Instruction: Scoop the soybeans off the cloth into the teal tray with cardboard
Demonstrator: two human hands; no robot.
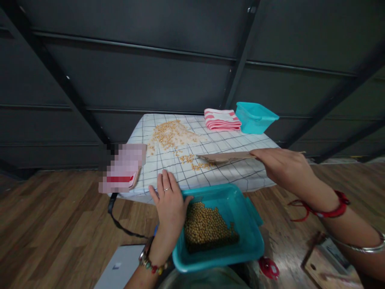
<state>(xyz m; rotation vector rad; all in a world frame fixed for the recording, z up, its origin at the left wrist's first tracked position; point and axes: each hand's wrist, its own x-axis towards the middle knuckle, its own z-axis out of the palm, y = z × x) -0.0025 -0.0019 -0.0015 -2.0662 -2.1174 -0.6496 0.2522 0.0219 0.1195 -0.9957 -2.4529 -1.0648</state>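
My left hand [169,200] grips the left rim of a teal plastic tub [246,241], thumb inside, fingers lying on the table edge. The tub holds a heap of yellowish beans [207,228] and hangs just below the table's near edge. My right hand [284,164] is closed on one end of a flat brown cardboard piece [224,157], which lies edge-down on the checked white tablecloth [228,172]. Its far end touches a small trail of beans [192,160]. A wider scatter of beans [170,134] lies further back on the cloth.
At the table's far end sit a folded pink-and-white striped towel [221,119] and a second teal tub [255,117]. A blurred pink item [124,168] lies at the left corner, with a black strap [118,218] hanging down. Wooden floor surrounds the table; dark panelled wall behind.
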